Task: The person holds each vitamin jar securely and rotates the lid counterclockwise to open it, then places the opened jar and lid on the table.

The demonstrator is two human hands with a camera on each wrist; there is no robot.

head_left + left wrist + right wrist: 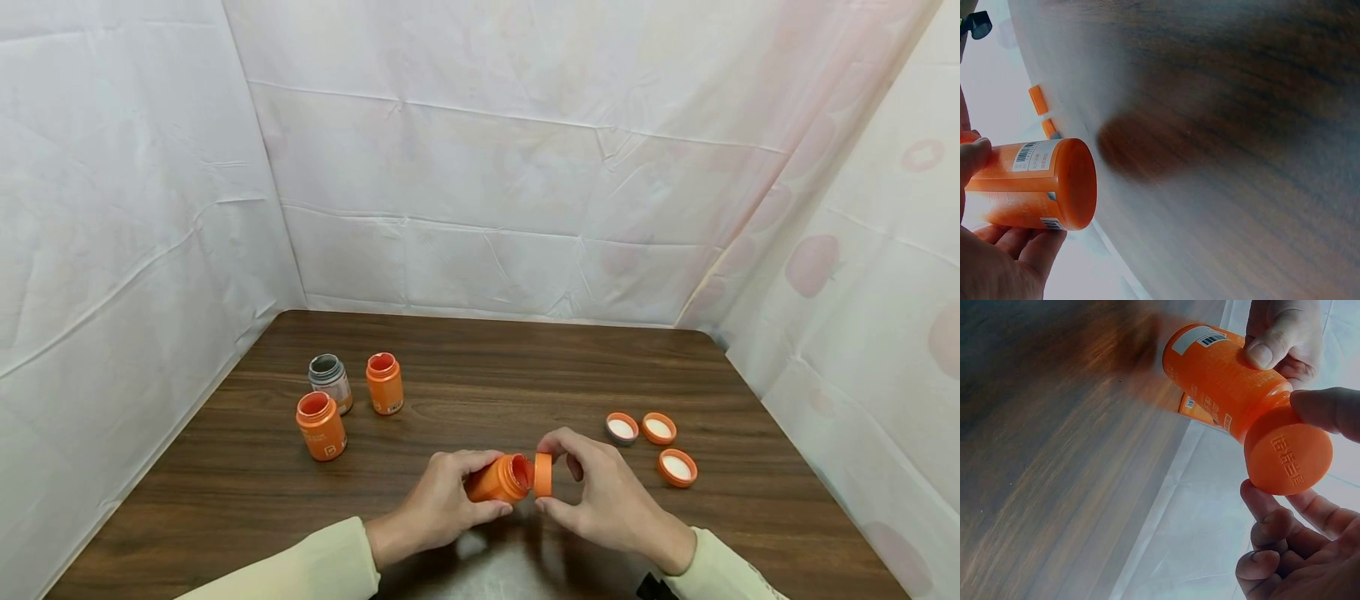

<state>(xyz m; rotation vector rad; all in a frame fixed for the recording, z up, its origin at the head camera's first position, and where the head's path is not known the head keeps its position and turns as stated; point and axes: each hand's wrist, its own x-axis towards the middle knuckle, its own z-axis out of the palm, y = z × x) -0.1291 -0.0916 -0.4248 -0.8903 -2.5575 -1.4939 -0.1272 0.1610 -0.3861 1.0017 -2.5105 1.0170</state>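
Observation:
My left hand point(438, 500) grips an orange plastic jar point(491, 481) tipped on its side, its open mouth turned to the right. In the left wrist view the flat base and barcode labels of the jar point(1041, 181) face the camera. Just right of the mouth, my right hand point(611, 498) pinches an orange screw lid point(543, 475) by its edge between thumb and fingers. Raised lettering marks the top of the lid point(1288, 453) in the right wrist view. Lid and jar mouth are very close; whether they touch, I cannot tell.
Standing uncapped at the left are a grey jar point(331, 383), an orange jar point(385, 385) and another orange jar point(321, 427). On the right lie a grey-rimmed lid point(622, 428) and two orange lids point(659, 428), white liners up. White sheeting point(487, 167) walls the dark wooden table point(510, 367).

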